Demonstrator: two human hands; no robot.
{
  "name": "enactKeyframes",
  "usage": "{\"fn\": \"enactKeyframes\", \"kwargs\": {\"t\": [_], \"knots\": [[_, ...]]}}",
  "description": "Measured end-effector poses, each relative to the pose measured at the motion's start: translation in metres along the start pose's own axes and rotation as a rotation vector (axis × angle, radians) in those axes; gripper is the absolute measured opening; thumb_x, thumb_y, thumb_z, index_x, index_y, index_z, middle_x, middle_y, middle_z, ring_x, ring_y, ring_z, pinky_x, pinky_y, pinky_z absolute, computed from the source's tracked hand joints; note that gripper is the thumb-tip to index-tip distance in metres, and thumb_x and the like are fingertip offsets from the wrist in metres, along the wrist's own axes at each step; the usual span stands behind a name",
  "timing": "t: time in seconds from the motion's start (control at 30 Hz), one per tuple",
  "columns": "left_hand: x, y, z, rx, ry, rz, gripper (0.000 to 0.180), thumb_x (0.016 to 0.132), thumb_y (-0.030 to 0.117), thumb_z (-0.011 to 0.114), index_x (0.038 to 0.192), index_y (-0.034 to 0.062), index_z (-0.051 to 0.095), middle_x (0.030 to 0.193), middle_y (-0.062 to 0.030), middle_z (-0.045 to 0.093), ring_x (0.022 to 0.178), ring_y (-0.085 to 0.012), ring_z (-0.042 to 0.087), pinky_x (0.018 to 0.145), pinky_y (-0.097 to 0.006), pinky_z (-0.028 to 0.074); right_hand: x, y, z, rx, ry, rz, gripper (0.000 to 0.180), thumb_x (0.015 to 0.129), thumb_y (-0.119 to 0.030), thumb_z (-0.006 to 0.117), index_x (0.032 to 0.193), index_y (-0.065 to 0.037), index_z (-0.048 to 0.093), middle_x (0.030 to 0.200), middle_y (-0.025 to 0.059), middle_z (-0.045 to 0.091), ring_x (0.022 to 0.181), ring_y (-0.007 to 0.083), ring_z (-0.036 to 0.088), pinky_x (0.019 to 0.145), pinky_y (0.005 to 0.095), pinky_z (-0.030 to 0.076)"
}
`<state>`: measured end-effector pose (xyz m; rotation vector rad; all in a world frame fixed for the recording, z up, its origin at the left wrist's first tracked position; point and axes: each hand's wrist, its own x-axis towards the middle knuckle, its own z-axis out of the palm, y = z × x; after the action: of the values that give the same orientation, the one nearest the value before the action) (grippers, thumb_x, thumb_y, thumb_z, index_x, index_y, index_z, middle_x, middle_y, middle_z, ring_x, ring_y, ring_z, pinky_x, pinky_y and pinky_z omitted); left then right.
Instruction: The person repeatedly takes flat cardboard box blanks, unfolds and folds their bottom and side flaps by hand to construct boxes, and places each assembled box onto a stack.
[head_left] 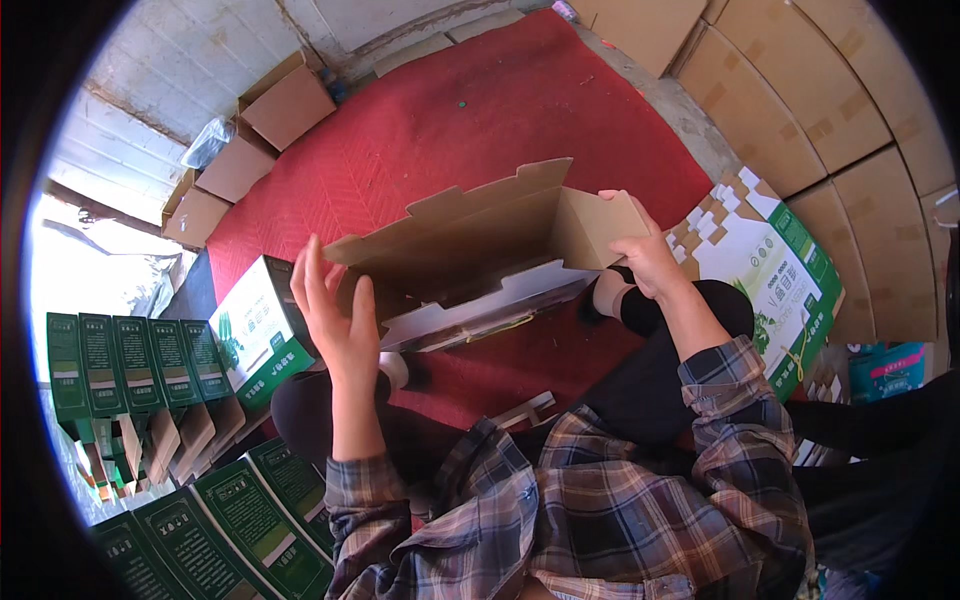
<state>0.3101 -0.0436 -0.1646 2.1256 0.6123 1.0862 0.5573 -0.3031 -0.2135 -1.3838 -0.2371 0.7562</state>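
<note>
An open cardboard box (475, 225), brown inside and white on its near outer wall, is held tilted between my hands above my lap. Notched flaps run along its far and near edges, and the visible inside is bare brown board. At the box's left end, my left hand (340, 320) has its fingers stretched and spread, close against the end panel; whether it touches is unclear. My right hand (645, 255) grips the right end flap, thumb on the inner face and fingers behind. A yellow-green cord (505, 329) hangs on the near wall.
Flat white-and-green printed cartons (760, 270) lean at my right, by stacked brown boxes (760, 90). Rows of green cartons (120, 370) stand at my left, beside a white-green box (262, 330). Open brown boxes (288, 100) line the far wall. Red matting (430, 130) covers the floor.
</note>
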Motion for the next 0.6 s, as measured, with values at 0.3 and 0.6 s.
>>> {"fn": "enactKeyframes", "kwargs": {"t": [0.3, 0.6], "knots": [[-0.003, -0.049, 0.001, 0.391, -0.130, -0.061, 0.059, 0.076, 0.010, 0.074, 0.131, 0.0068, 0.053, 0.127, -0.0192, 0.050, 0.109, -0.0318, 0.055, 0.088, -0.038, 0.049, 0.001, 0.015, -0.010, -0.085, 0.005, -0.085, 0.064, 0.073, 0.013, 0.041, 0.132, -0.012, 0.048, 0.127, 0.0068, 0.050, 0.118, 0.0196, 0.051, 0.092, 0.0343, 0.048], [-0.027, -0.050, -0.016, 0.207, -0.844, -0.257, 0.069, 0.070, 0.040, 0.081, 0.122, -0.0003, 0.060, 0.123, -0.0180, 0.056, 0.119, -0.0340, 0.049, 0.101, -0.041, 0.041, -0.001, 0.013, 0.000, -0.099, -0.012, -0.144, 0.062, 0.075, 0.011, 0.046, 0.133, -0.010, 0.049, 0.132, 0.0083, 0.051, 0.127, 0.0197, 0.045, 0.105, 0.0316, 0.034]]}}
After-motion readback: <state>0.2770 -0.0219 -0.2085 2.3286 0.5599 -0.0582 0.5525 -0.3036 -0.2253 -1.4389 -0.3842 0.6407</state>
